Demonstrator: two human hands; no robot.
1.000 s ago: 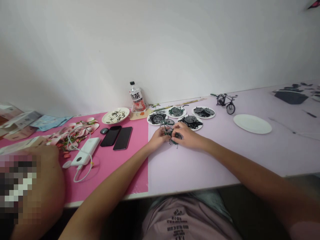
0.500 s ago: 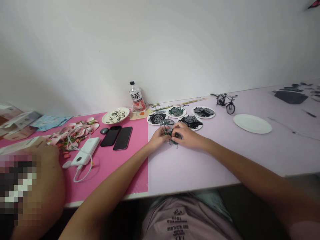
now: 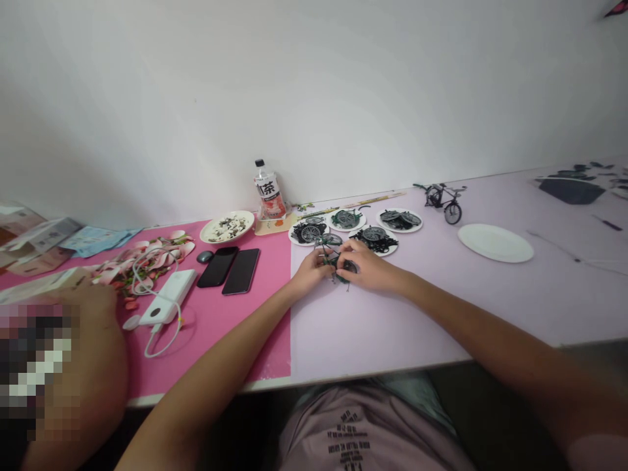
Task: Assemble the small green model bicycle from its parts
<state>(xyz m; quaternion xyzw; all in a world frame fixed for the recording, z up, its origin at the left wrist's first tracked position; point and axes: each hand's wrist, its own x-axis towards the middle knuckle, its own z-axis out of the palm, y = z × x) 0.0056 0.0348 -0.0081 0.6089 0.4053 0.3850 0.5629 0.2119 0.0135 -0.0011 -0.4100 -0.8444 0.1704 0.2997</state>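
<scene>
Between both hands is a small dark green and black model bicycle (image 3: pixel 330 243), partly covered by the fingers. My left hand (image 3: pixel 311 271) grips it from the left, fingers closed round the frame. From the right, my right hand (image 3: pixel 364 265) pinches it near a dark wheel, thumb and fingertips pressed in. Just beyond the hands stand plates of model parts: a plate of black parts and wheels (image 3: pixel 308 231), a plate of green parts (image 3: pixel 347 220), a plate with a grey wheel on top (image 3: pixel 380 241) and a plate of dark grey wheels (image 3: pixel 400 220).
A whole model bicycle (image 3: pixel 444 201) stands near the wall, beside a white plate (image 3: pixel 495 243). On the pink side lie phones (image 3: pixel 240 271), a white power bank with cable (image 3: pixel 169 297), petal-like pieces (image 3: pixel 157 258) and a drink bottle (image 3: pixel 269 191). Another person's arm (image 3: pixel 98 360) rests at left.
Both hands keep their hold on the model bicycle in the same place. The other person's arm at the left edge shifts slightly.
</scene>
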